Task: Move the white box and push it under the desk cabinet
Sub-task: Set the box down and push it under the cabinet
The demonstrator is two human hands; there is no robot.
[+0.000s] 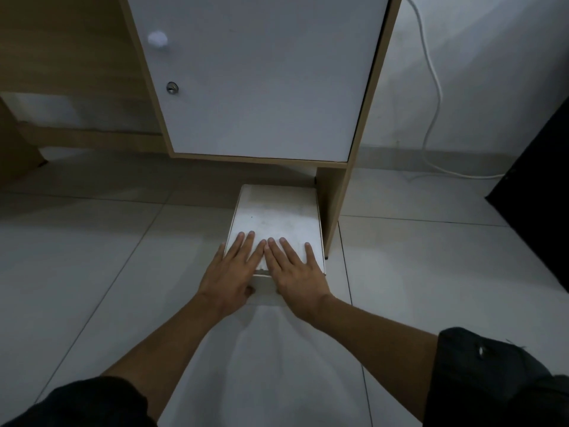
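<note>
Pressing flat with fingers spread on its near top, the left hand (229,274) and right hand (294,272) should slide the white box (275,215), lying on the floor with its far end just under the desk cabinet (255,75), straight beside the cabinet's side panel (334,204).

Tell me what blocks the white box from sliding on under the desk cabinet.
Nothing visible. The white box lies flat on the tiles, far end at the gap below the desk cabinet, close beside its right side panel. The gap's depth is hidden.
</note>
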